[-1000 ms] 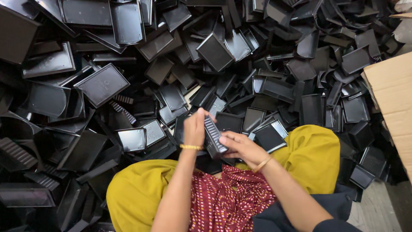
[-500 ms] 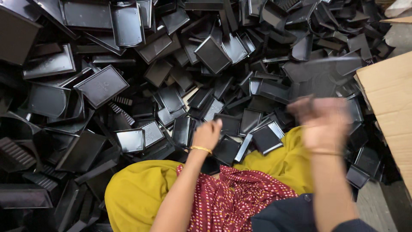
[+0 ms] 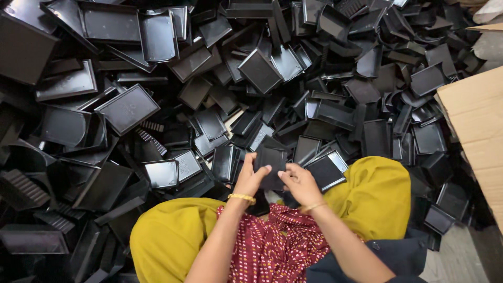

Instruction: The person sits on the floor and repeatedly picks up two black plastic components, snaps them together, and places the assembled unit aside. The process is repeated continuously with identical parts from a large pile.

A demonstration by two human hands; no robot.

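Note:
My left hand (image 3: 250, 178) and my right hand (image 3: 299, 182) together hold one small black plastic tray piece (image 3: 271, 163) just above my lap. The left fingers pinch its left edge, the right fingers grip its lower right side. Each wrist carries a thin gold bangle. My knees, in yellow cloth (image 3: 377, 194), frame a red dotted garment (image 3: 272, 246) below the hands. A flat black tray (image 3: 326, 170) lies right beside my right hand.
A large heap of black plastic trays and parts (image 3: 251, 73) fills the floor ahead and to the left. A brown cardboard box (image 3: 474, 126) stands at the right edge. A strip of grey floor (image 3: 453, 257) shows at the lower right.
My right hand, flung out to the right half a second ago, has come back to the middle. Both hands now hold a different black piece than one second ago.

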